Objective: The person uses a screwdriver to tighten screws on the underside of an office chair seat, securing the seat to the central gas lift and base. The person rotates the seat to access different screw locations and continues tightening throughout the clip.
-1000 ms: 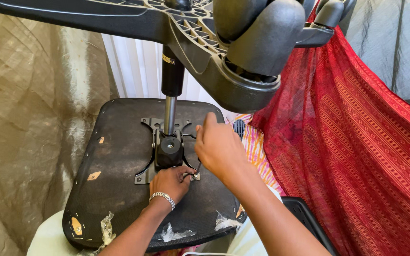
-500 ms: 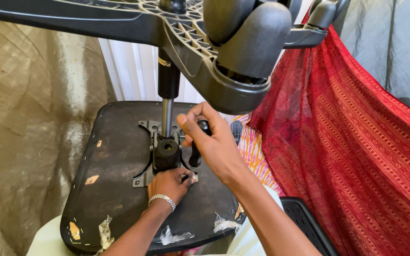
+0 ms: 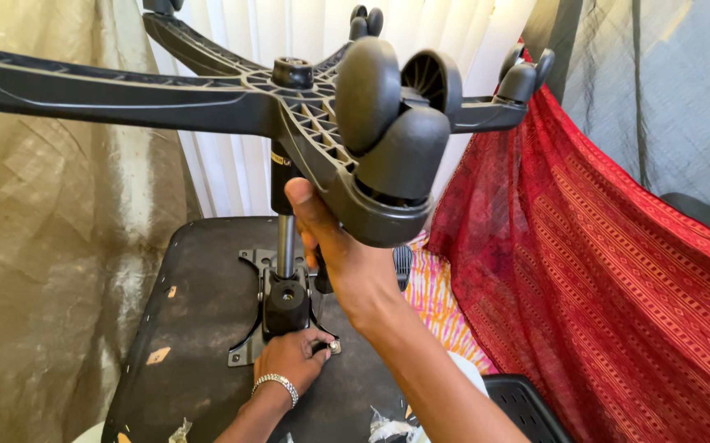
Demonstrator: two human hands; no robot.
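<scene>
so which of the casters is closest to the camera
The double-wheel caster at the end of the base arm pointing toward the camera, just above the right hand. It looks far bigger than the other casters, which sit small along the top edge.

An upturned office chair fills the view, its black seat underside (image 3: 207, 328) facing up. At its middle sits the metal mounting plate (image 3: 250, 344), from which the gas column (image 3: 286, 246) rises to the star base (image 3: 207, 94) overhead. A caster (image 3: 388, 123) hangs nearest the camera. The left hand (image 3: 293, 361) rests on the plate, fingertips pinching a small bolt (image 3: 334, 347). The right hand (image 3: 347, 254) grips a black handle beside the column. Red patterned fabric (image 3: 601, 271) hangs right of the seat.
</scene>
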